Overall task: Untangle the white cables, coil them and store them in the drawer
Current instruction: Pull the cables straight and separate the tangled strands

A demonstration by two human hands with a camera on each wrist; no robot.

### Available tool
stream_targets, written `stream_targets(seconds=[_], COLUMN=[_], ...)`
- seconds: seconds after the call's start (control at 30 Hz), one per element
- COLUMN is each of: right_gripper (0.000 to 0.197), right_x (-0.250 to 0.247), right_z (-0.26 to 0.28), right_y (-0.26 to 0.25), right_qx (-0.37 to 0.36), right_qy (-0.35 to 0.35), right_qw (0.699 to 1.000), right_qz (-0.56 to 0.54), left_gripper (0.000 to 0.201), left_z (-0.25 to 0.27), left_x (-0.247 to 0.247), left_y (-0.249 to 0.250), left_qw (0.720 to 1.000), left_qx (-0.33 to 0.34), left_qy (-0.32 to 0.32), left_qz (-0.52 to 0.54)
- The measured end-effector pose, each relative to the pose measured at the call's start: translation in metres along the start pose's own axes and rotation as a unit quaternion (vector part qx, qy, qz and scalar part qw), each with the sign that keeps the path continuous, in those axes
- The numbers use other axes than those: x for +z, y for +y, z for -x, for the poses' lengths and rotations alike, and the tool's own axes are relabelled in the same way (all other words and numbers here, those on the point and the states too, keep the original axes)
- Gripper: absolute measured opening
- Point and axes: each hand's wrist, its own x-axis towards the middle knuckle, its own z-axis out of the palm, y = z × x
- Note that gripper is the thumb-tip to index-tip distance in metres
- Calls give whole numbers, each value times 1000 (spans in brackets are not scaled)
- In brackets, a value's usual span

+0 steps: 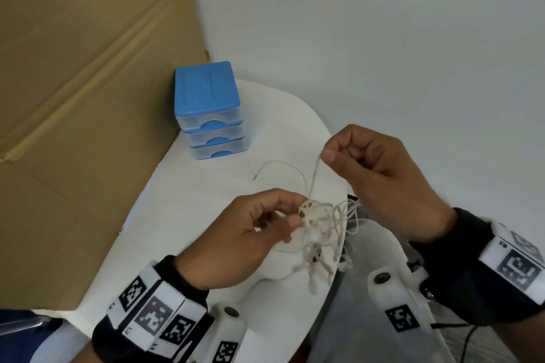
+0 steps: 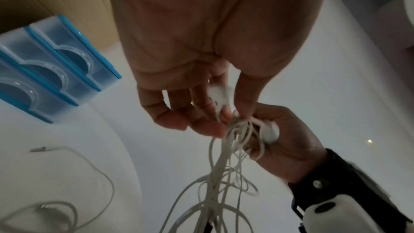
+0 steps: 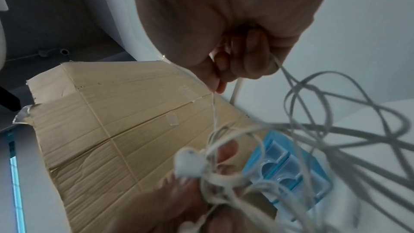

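Observation:
A tangle of white earphone cables point(image 1: 320, 227) hangs above the white table's right edge. My left hand point(image 1: 298, 211) pinches the knot between thumb and fingers point(image 2: 225, 112), with an earbud point(image 3: 188, 164) at the fingertips. Up and to the right, my right hand point(image 1: 327, 150) pinches a single strand point(image 1: 314, 177) that runs taut down to the knot. Loose loops point(image 2: 224, 192) dangle below. One cable end with a jack plug point(image 1: 255, 177) lies on the table. The blue three-drawer unit point(image 1: 209, 109) stands at the back left, all drawers closed.
A large cardboard sheet point(image 1: 88, 97) leans along the left side, touching the drawer unit. The round white table point(image 1: 191, 215) ends just right of my hands, with grey floor point(image 1: 354, 318) below. A white wall rises behind.

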Motion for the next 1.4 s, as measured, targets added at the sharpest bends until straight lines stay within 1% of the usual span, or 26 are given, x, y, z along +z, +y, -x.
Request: stream_targets(seconds=[0.07, 0.1, 0.17, 0.23, 0.3, 0.4, 0.47, 0.5, 0.6, 0.63, 0.67, 0.7, 0.73, 0.8, 0.83, 0.87, 0.93, 0.97, 1.07, 1.13, 1.2, 1.23, 1.3, 1.33, 1.37, 1.4], right_gripper=[14, 13, 14, 17, 15, 21, 27, 29, 32, 32, 32, 32, 32, 30, 30, 30, 29, 29, 28, 28, 29, 29, 28, 27, 27, 27], right_x=[-4, -6, -7, -7, -5, -4, -4, -4, -5, -4, -3, -4, -5, -4, -3, -2, 1, 2, 6, 9, 9, 9, 12, 13, 12, 10], right_z=[-1, -2, -1, 0, 3, 5, 4, 2, -3, -4, -5, -5, -5, -2, 0, 0, -1, -2, -11, -25, -43, -51, -61, -64, -66, -67], right_y=[1, 1, 1, 2, -1, -3, -3, 0, 8, 9, 9, 9, 8, 7, 6, 7, 10, 10, 3, -4, -11, -13, -17, -19, -21, -23], right_qx=[9, 16, 34, 55, 68, 67, 59, 53, 47, 52, 54, 57, 62, 78, 80, 75, 65, 72, 93, 87, 92, 98, 112, 109, 96, 81], right_qy=[2, -11, -71, -142, -176, -190, -152, -113, 52, 90, 110, 107, 74, -39, -61, -41, 30, 38, 30, 73, 107, 99, 33, 23, 50, 94], right_qw=[1000, 1000, 997, 988, 981, 978, 984, 989, 996, 994, 992, 992, 995, 995, 993, 994, 995, 995, 995, 993, 990, 990, 993, 994, 994, 992], right_qz=[7, 6, 5, 30, 42, 53, 74, 77, 56, 42, 32, 29, 32, 57, 68, 70, 67, 57, 3, -14, -27, -27, 6, 22, 28, 19], left_gripper=[14, 12, 12, 13, 15, 19, 26, 28, 30, 30, 29, 27, 26, 24, 28, 32, 37, 38, 42, 44, 44, 45, 52, 55, 55, 56], left_z=[1, 2, 1, 0, 0, 1, 1, 1, 0, 0, 1, 1, 0, 0, 0, 0, -2, -3, -14, -20, -20, -19, -14, -12, -11, -11], left_x=[0, -1, -2, -2, -2, 0, 0, 0, 1, 0, 0, 0, -1, -1, -1, -1, -2, -5, -26, -42, -53, -55, -56, -55, -55, -55], left_y=[2, 3, 3, 0, -3, -3, -2, -3, -3, -3, -4, -5, -7, -11, -13, -13, -13, -14, -17, -16, -12, -11, -10, -11, -13, -14], left_qw=[1000, 1000, 999, 998, 997, 997, 997, 997, 997, 997, 997, 996, 995, 993, 992, 991, 988, 985, 973, 970, 970, 971, 967, 966, 966, 967], left_qx=[-5, 0, 11, 16, 15, 16, 18, 21, 29, 31, 34, 37, 39, 41, 44, 49, 56, 55, 47, 54, 74, 88, 116, 120, 116, 110], left_qy=[7, 17, 43, 61, 57, 38, 39, 40, 56, 64, 69, 71, 69, 69, 75, 83, 104, 121, 193, 224, 225, 215, 201, 197, 193, 190], left_qz=[-13, -11, -6, -20, -47, -69, -70, -63, -37, -34, -33, -40, -54, -82, -89, -92, -103, -113, -120, -80, -52, -60, -101, -118, -127, -132])
